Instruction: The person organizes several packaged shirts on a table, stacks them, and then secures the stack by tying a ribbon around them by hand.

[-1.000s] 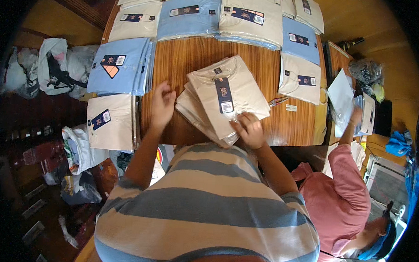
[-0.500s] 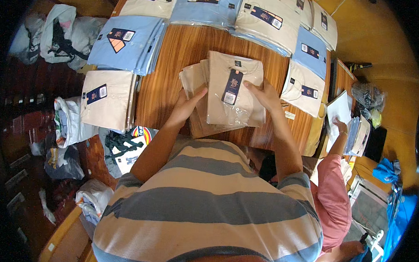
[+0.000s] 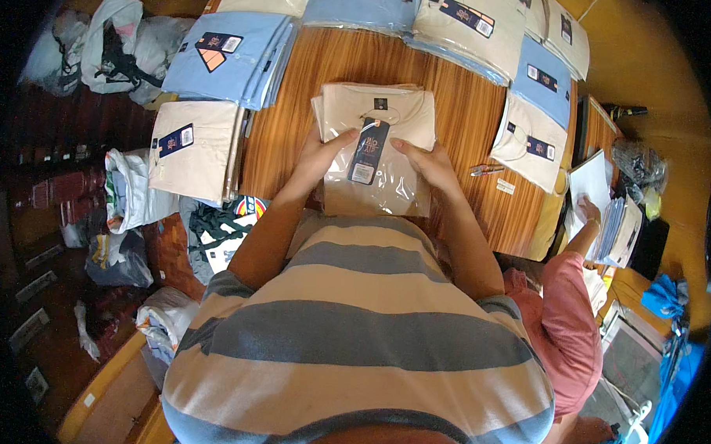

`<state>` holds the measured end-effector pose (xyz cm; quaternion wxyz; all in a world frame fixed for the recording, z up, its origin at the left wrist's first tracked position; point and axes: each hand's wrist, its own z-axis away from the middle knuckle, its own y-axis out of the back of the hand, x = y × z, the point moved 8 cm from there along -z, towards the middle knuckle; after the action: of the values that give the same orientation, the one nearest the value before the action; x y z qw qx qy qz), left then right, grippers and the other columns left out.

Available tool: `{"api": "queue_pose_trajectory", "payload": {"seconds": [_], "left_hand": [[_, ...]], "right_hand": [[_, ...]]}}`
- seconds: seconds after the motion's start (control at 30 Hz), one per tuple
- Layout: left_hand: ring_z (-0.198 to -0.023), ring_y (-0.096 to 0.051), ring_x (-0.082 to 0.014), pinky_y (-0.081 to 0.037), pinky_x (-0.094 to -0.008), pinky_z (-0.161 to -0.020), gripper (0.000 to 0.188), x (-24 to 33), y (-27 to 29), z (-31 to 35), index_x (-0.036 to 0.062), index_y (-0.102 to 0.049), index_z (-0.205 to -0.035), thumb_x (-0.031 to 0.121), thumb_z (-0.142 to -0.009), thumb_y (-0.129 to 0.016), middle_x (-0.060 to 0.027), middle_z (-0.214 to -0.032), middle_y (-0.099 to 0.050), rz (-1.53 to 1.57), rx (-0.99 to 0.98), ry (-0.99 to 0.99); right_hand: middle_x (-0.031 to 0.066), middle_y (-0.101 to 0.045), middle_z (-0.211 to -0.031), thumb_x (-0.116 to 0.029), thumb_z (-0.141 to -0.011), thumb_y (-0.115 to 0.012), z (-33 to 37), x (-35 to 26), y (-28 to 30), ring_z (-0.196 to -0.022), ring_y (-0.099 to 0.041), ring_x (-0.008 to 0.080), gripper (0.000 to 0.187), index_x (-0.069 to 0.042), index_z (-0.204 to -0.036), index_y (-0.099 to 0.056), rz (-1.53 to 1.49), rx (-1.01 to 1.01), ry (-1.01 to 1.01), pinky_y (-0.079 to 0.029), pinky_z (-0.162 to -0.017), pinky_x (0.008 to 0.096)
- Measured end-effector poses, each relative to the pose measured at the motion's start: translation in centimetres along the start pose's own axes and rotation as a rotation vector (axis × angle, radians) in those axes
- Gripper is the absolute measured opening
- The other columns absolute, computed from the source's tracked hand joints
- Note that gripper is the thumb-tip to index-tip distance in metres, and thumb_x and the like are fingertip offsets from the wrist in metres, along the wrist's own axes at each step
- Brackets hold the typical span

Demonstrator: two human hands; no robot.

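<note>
While both hands grip the bagged cream shirt (image 3: 378,148) | blue stack (image 3: 224,57) left | scissors (image 3: 486,170) right

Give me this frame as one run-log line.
left hand: grips packaged beige shirt | right hand: grips same pack | pack on wooden table | shirt stacks around

Flat cream folded shirt in clear plastic (image 3: 378,148), dark hangtag, atop same-coloured stack.
</note>
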<state>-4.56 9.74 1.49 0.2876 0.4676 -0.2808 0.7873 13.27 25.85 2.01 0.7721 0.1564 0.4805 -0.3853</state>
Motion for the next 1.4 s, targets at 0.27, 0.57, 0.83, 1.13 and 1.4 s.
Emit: {"api": "queue_pose_trajectory", "payload": {"seconds": [0.27, 0.57, 0.83, 1.13, 1.4], "left_hand": [[-0.139, -0.05, -0.0294, -0.043, -0.0457, -0.116, 0.118, 1.0, 0.7, 3.3, 0.007, -0.033, -0.156, 0.021, -0.061, -0.101, -0.0199, -0.156, -0.043, 0.29, -0.264, 0.007], [-0.13, -0.056, -0.028, -0.049, -0.0457, -0.112, 0.059, -2.5, -1.3, 4.7, 0.0115, -0.046, -0.15, 0.039, -0.1, -0.061, -0.0138, -0.148, -0.053, 0.601, -0.284, 0.313], [-0.12, -0.064, -0.0297, -0.053, -0.0463, -0.104, 0.066, -7.7, 1.6, 2.9, 0.006, -0.05, -0.143, 0.032, -0.089, -0.076, -0.0149, -0.135, -0.064, -0.21, -0.288, -0.354], [-0.113, -0.065, -0.0209, -0.051, -0.0345, -0.099, 0.058, -3.7, -1.6, -1.7, -0.005, -0.055, -0.138, 0.037, -0.1, -0.068, -0.0146, -0.126, -0.068, 0.081, -0.266, 0.21], [-0.117, -0.064, -0.0267, -0.048, -0.0363, -0.105, 0.076, -9.6, 0.7, -3.3, -0.0046, -0.044, -0.148, 0.047, -0.097, -0.068, -0.0166, -0.131, -0.065, 0.1, -0.106, 0.299]], "right_hand": [[0.0143, -0.064, -0.132, -0.022, -0.075, -0.094, 8.5, 1.6, 1.0, -0.118, -0.065, 0.0262, 0.082, -0.004, -0.141, -0.049, -0.126, -0.064, 0.336, -0.056, -0.101, 0.0408], [0.0156, -0.063, -0.133, -0.027, -0.086, -0.083, 7.0, 1.0, 2.2, -0.119, -0.064, 0.0261, 0.066, -0.005, -0.14, -0.052, -0.172, -0.187, 0.304, -0.057, -0.1, 0.0432], [0.0163, -0.068, -0.124, -0.029, -0.095, -0.074, 6.4, -0.7, 1.6, -0.111, -0.066, 0.0238, 0.047, -0.001, -0.13, -0.061, 0.669, 0.601, 0.532, -0.057, -0.094, 0.0398], [0.0201, -0.072, -0.114, -0.052, -0.097, -0.069, 2.3, -0.3, 2.8, -0.107, -0.067, 0.0259, 0.069, 0.011, -0.125, -0.065, 0.214, 0.206, -0.034, -0.051, -0.096, 0.036], [0.0236, -0.069, -0.117, -0.05, -0.089, -0.079, 4.0, -0.4, 1.9, -0.109, -0.065, 0.0283, 0.078, 0.016, -0.125, -0.059, 0.289, 0.264, 0.157, -0.049, -0.098, 0.0365]]}}
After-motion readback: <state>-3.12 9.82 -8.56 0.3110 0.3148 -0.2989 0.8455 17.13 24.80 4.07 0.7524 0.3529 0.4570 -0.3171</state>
